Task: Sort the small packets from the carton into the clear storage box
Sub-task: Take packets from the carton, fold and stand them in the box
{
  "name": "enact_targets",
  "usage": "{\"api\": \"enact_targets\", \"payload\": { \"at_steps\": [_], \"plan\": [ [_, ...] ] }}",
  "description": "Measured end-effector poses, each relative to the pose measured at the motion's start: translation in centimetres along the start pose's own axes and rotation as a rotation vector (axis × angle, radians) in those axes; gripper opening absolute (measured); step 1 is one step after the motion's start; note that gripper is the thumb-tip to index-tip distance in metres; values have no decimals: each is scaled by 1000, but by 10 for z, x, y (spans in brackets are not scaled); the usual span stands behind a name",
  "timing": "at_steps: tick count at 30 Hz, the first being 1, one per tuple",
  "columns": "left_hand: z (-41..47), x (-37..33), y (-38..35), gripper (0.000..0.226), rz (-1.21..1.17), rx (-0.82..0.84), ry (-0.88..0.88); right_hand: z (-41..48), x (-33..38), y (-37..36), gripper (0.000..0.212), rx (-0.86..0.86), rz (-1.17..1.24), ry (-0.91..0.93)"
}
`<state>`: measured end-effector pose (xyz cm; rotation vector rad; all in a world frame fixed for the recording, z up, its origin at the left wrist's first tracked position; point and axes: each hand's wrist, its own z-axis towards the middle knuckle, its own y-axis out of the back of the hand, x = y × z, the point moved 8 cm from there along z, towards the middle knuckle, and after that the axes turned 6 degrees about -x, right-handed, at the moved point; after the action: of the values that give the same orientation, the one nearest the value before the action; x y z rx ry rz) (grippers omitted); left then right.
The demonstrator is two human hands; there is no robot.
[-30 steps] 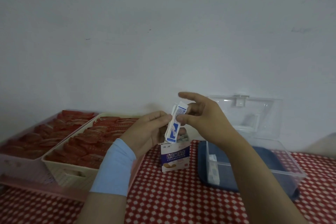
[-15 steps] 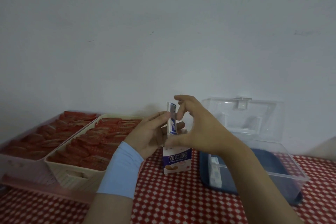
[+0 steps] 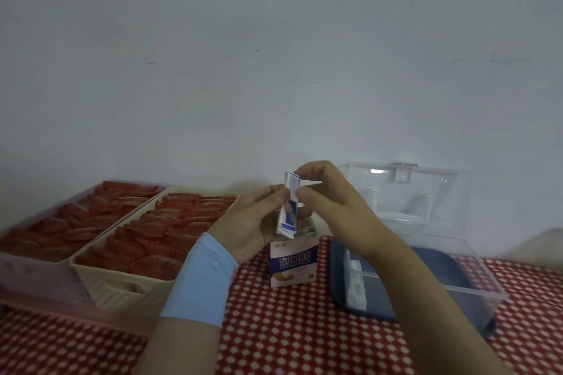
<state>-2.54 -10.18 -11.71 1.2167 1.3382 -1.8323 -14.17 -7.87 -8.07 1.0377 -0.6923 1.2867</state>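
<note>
Item: small packet [image 3: 288, 207], upright, pinched between your left hand [image 3: 254, 222] and your right hand [image 3: 330, 204], fingertips of both closed on it. Position: directly above the open carton [image 3: 293, 266] on the checked cloth. Clear storage box [image 3: 475, 292], lid raised, stands just right of the carton.

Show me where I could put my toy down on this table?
Bare cloth lies in front of the carton, between the cream basket and the clear box. There is a little more at the far right, beyond the box. The left is crowded: both baskets are full of red packets. Both hands hold a packet above the carton.
</note>
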Motion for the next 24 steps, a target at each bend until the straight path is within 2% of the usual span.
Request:
{"api": "enact_targets", "payload": {
  "at_steps": [2,4,8,10,13,16,19,24],
  "plan": [
    [-1,2,-3,37,13,-5,7,3,-4,16,38,-79,54,-62],
    [-3,3,-10,36,45,10,16,2,-1,24,40,-67,-24,-76],
    [-5,12,-30,38,151,56,65,-7,2,45,13,-20,-135,-122],
    [-7,15,-42,27,189,70,87,-11,1,55,11,-20,-180,-164],
    [-8,8,-51,6,522,-43,-26,-17,1,69,15,-58,-228,-188],
    [-9,-2,-57,8,867,-197,-220,-25,5,78,17,-64,-233,-197],
    [-11,-2,-70,11,905,-242,-285,-30,2,82,9,-36,-178,-238],
    [2,9,-86,7,921,-246,-216,-32,-6,100,11,-64,-228,-336]
  ]
}}
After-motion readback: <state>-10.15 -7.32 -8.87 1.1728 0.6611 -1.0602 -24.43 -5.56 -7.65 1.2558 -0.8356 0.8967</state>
